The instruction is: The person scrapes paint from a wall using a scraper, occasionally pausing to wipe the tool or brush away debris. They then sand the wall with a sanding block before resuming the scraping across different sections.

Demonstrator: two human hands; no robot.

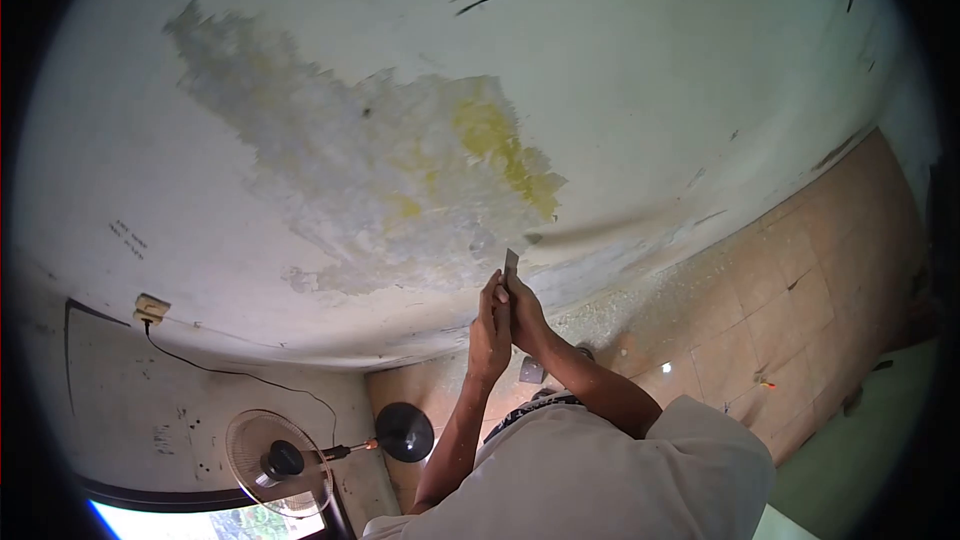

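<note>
Both my hands are together in front of the wall, closed around a scraper [512, 262] whose flat blade sticks up past the fingers. My left hand [488, 332] wraps it from the left side, and my right hand [526, 314] presses against it from the right. The fingers hide its handle. The blade tip is near the lower edge of a bare patch [370, 155] on the pale painted wall [640, 70]. Grey plaster shows in this patch, with yellow-green paint [505, 155] at its right part and ragged paint edges around it.
Pale flakes lie on the tiled floor [760, 330] along the wall's foot. A small grey block [532, 370] is on the floor beyond my right forearm. At lower left, a fan [282, 462] with a round black base [405, 432] stands near a cord leading to a wall socket [151, 309].
</note>
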